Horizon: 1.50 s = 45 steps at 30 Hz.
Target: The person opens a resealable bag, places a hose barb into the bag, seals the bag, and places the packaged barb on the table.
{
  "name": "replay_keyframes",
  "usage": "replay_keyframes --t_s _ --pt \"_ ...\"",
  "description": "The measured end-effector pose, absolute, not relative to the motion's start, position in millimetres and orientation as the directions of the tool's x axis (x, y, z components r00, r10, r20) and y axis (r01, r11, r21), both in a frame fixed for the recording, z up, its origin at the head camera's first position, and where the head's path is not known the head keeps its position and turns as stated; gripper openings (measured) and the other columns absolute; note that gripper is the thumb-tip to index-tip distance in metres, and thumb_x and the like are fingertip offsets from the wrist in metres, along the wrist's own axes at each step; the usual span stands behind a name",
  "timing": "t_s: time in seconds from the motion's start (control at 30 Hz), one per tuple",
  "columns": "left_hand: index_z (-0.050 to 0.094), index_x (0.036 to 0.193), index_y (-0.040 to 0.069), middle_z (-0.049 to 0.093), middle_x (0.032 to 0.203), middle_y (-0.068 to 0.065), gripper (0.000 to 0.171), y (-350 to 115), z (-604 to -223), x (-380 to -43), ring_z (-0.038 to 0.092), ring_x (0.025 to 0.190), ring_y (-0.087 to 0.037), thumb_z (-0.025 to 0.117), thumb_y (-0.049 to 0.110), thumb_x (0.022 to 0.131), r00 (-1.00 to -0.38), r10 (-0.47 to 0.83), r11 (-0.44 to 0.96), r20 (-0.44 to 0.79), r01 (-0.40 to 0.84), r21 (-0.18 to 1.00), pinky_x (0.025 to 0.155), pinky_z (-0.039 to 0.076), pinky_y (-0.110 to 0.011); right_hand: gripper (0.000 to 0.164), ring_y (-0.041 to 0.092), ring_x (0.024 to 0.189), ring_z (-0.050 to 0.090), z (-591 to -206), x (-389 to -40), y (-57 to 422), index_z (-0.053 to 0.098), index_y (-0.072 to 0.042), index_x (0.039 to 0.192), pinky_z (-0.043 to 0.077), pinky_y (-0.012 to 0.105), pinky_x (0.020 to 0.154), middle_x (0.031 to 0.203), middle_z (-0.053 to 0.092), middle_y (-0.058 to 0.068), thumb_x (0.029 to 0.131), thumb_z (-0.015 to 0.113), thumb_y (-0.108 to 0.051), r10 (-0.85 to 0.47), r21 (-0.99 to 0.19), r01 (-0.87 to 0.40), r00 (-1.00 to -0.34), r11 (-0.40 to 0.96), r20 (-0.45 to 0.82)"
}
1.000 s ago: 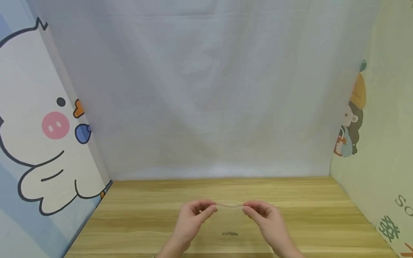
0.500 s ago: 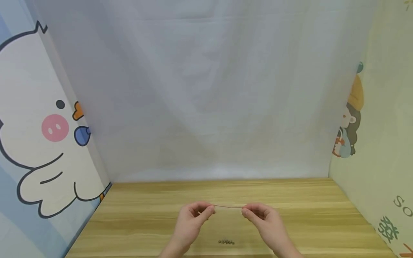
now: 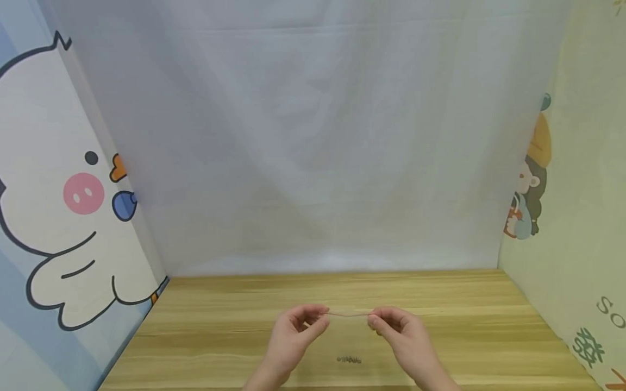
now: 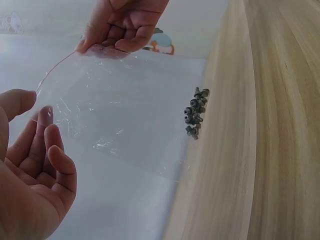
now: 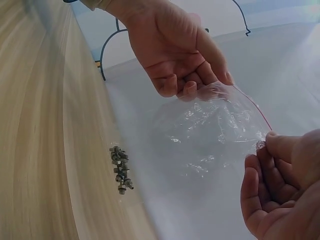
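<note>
A clear zip-lock bag with a red line along its top hangs between my two hands. Small dark metal screws, several of them, lie bunched at its bottom. In the head view my left hand holds the bag's left top corner, thumb in front and fingers behind, the tips slightly parted. At the other top corner my right hand pinches the edge between thumb and index finger. The red line spans both hands with a slight sag. Whether the seal is closed, I cannot tell.
Below the hands lies a wood-grain table. A pale grey cloth hangs behind it. Printed cloths stand at the sides, a white cartoon bird on the left and a cartoon girl on the right.
The screws at the bag's bottom have swung towards me and partly back. My left thumb and index finger have parted a little and shifted slightly along the top edge. The right hand's pinch looks unchanged.
</note>
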<state>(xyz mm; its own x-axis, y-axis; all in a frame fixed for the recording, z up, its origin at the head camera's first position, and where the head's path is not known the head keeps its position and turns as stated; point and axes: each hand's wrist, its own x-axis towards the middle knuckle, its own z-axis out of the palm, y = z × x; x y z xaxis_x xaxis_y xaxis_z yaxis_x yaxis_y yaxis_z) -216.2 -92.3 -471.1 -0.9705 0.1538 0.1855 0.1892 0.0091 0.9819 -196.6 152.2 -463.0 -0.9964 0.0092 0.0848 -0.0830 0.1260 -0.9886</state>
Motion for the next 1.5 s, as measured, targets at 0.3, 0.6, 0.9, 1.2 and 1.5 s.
replay_keyframes --t_s 0.3,0.6,0.9,1.2,1.5 --pt "0.082 0.104 0.005 0.071 0.095 -0.002 0.012 -92.6 -473.2 -214.7 0.059 0.081 -0.012 0.083 0.013 0.095 -0.959 0.173 0.034 0.226 0.235 0.971 0.067 0.044 -0.021 0.024 0.021 0.097 0.069 -462.6 -195.0 152.9 0.075 -0.001 0.108 0.056 0.029 0.088 0.102 0.074 0.01 0.102 0.075 -0.023 -0.032 -0.986 -0.085 -0.996 0.145 0.081" --pt "0.081 0.098 0.003 0.071 0.091 0.003 0.009 -90.2 -471.6 -214.1 0.057 0.081 -0.01 0.083 0.012 0.094 -0.952 0.157 0.047 0.262 0.272 0.961 0.069 0.042 -0.02 0.026 0.024 0.1 0.068 -463.0 -194.8 154.0 0.073 -0.003 0.113 0.056 0.033 0.088 0.107 0.072 0.01 0.102 0.076 -0.026 -0.077 -0.984 -0.096 -0.993 0.151 0.085" --pt "0.082 0.092 0.009 0.067 0.084 0.003 0.004 -87.4 -470.1 -211.4 0.055 0.078 -0.008 0.081 0.005 0.094 -0.925 0.154 0.042 0.346 0.356 0.933 0.065 0.037 -0.016 0.026 0.021 0.096 0.071 -465.6 -195.0 152.7 0.076 -0.007 0.115 0.057 0.03 0.083 0.109 0.074 0.008 0.099 0.08 -0.027 -0.148 -0.972 -0.145 -0.982 0.184 0.118" --pt "0.082 0.093 0.011 0.066 0.084 0.0 0.005 -87.4 -474.3 -211.2 0.055 0.081 -0.007 0.082 0.006 0.093 -0.913 0.169 0.043 0.372 0.384 0.922 0.067 0.037 -0.018 0.024 0.018 0.094 0.071 -467.2 -192.7 152.4 0.078 -0.006 0.111 0.056 0.03 0.084 0.103 0.076 0.004 0.099 0.079 -0.027 -0.149 -0.953 -0.187 -0.977 0.236 0.155" --pt "0.082 0.093 0.015 0.073 0.091 -0.001 0.004 -87.4 -476.9 -212.6 0.06 0.089 -0.012 0.083 0.011 0.094 -0.888 0.172 0.1 0.427 0.447 0.889 0.071 0.041 -0.027 0.013 0.013 0.091 0.07 -466.0 -190.5 152.6 0.08 -0.013 0.105 0.054 0.03 0.083 0.098 0.076 -0.003 0.099 0.078 -0.025 -0.126 -0.931 -0.254 -0.965 0.261 0.228"
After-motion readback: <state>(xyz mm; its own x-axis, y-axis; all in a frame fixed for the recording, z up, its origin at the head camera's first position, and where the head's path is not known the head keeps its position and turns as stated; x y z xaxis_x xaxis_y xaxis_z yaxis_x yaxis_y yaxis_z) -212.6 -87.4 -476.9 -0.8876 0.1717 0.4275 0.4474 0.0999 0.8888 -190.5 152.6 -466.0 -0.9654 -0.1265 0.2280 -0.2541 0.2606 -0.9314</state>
